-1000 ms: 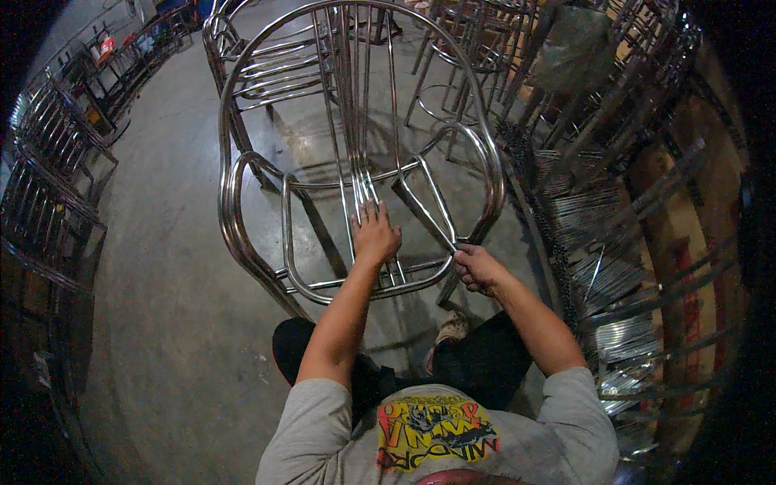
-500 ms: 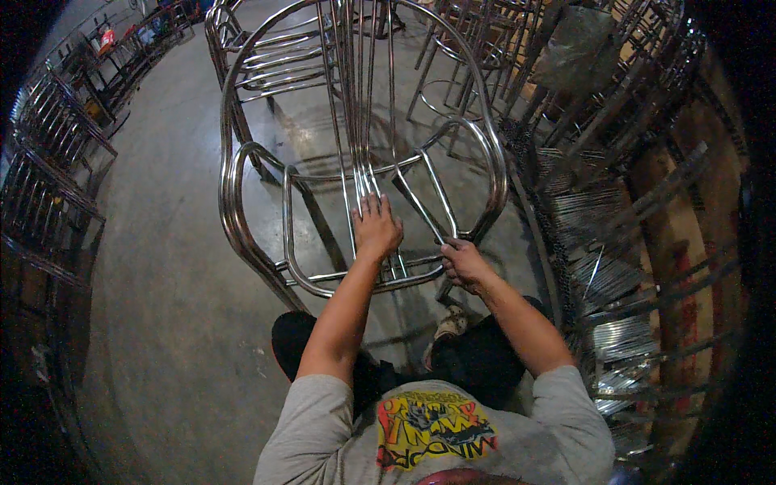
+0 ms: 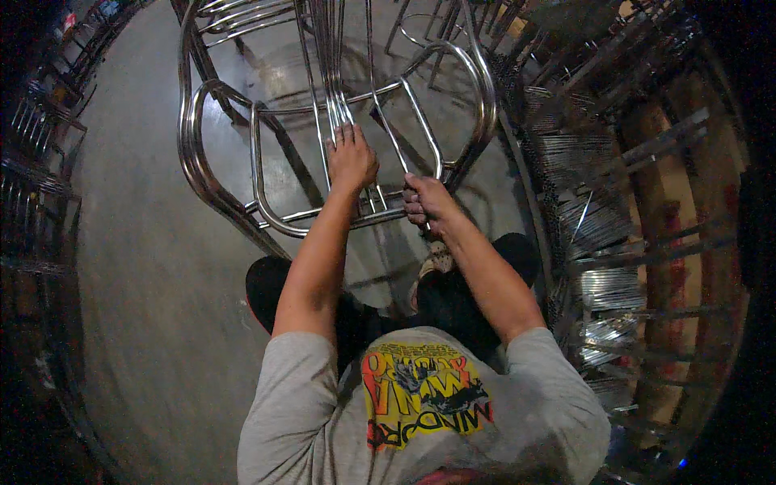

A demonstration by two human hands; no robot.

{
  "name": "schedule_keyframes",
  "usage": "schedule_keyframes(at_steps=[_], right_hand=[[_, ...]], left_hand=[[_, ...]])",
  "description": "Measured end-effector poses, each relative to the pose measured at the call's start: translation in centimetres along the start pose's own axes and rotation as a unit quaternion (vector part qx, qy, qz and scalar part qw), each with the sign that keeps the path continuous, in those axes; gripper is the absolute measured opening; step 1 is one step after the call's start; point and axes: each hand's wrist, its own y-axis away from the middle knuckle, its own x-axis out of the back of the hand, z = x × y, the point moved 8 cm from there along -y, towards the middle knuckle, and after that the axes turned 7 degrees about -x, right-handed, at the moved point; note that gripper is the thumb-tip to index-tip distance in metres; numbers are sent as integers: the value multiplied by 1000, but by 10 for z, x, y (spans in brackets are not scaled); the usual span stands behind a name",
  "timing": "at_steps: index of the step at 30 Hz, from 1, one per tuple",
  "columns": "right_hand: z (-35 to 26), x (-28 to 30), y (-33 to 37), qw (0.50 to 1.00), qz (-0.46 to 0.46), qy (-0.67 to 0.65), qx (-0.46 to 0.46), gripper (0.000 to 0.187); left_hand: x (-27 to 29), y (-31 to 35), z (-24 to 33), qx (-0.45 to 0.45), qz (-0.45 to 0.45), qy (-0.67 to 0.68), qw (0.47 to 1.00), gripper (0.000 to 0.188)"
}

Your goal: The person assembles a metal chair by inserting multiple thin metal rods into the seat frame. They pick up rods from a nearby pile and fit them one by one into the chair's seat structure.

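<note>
A shiny chair frame of bent metal tubes [image 3: 191,145] stands before me, with its rounded seat loop [image 3: 283,225] nearest my knees. Several long thin rods [image 3: 331,81] run side by side from the backrest down across the seat. My left hand [image 3: 352,162] lies on these rods with its fingers stretched out flat. To its right, my right hand [image 3: 428,200] is closed round the lower part of a single slanting metal rod [image 3: 388,133], just inside the right front curve of the seat loop. My palm and fingers hide part of that rod.
Stacked metal frames [image 3: 36,129] line the left side. Bundles of shiny rods [image 3: 610,289] lie on a rack at the right, near long dark bars [image 3: 671,230]. More tubular frames stand behind at the upper right. Grey concrete floor [image 3: 153,242] lies underneath.
The chair frame sits higher and a little further left in the view. My right hand has shifted left with the rod's near end, towards my left hand, which stays on the rods.
</note>
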Motion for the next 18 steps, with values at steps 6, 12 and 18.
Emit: schedule_keyframes(at_steps=[6, 12, 18], right_hand=[[-27, 24, -8, 987, 144, 77, 10, 24], [-25, 10, -18, 991, 104, 70, 36, 23], [-14, -27, -35, 993, -20, 114, 5, 22]], left_hand=[[1, -2, -1, 6, -14, 2, 1000, 67], [6, -2, 1, 3, 9, 8, 1000, 66], [2, -1, -1, -12, 4, -7, 1000, 64]])
